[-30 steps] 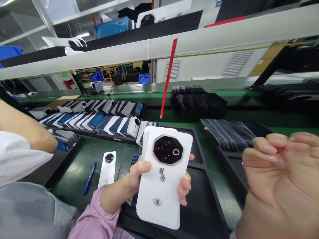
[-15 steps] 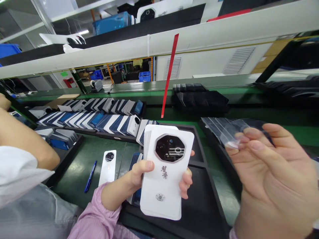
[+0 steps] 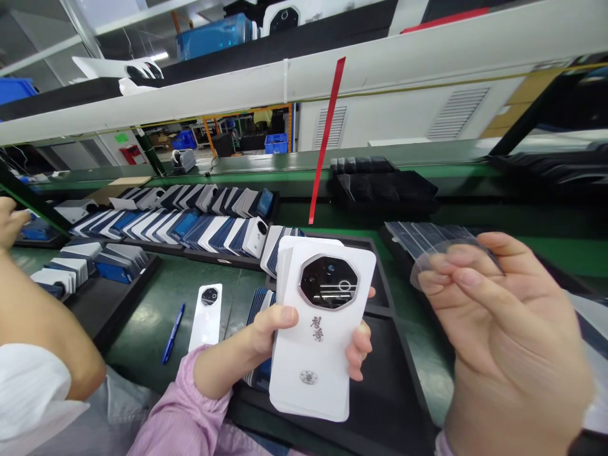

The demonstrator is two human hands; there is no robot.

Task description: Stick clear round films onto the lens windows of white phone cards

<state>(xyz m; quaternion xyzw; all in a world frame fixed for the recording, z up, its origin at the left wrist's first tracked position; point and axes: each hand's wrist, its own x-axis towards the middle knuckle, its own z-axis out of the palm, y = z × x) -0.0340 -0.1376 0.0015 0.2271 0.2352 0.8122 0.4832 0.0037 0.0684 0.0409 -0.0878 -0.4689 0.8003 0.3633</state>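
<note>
My left hand (image 3: 278,320) is wrapped round a small stack of white phone back covers (image 3: 316,396), thumb on the near edge and fingertips round the far one. The top cover faces me, with a dark octagonal camera window (image 3: 329,282), dark lettering and a round emblem. Off to the right, my right hand (image 3: 503,316) pinches a clear round-edged plastic film (image 3: 424,269) between thumb and fingers. The film is apart from the covers. Below the stack lies a black tray (image 3: 380,380), with dark blue and white covers (image 3: 260,303) standing at its left side.
A single white cover (image 3: 206,320) and a blue pen (image 3: 173,334) lie on the green bench. Long trays of upright covers (image 3: 209,237) line the back. Clear film strips (image 3: 413,237) sit at right. A co-worker's arm (image 3: 42,310) reaches in from the left. A red strip (image 3: 327,139) hangs from the shelf.
My right hand has moved slightly left with the film, which has turned in the fingers. The left hand and covers stay nearly in place. The co-worker's arm has shifted down and left.
</note>
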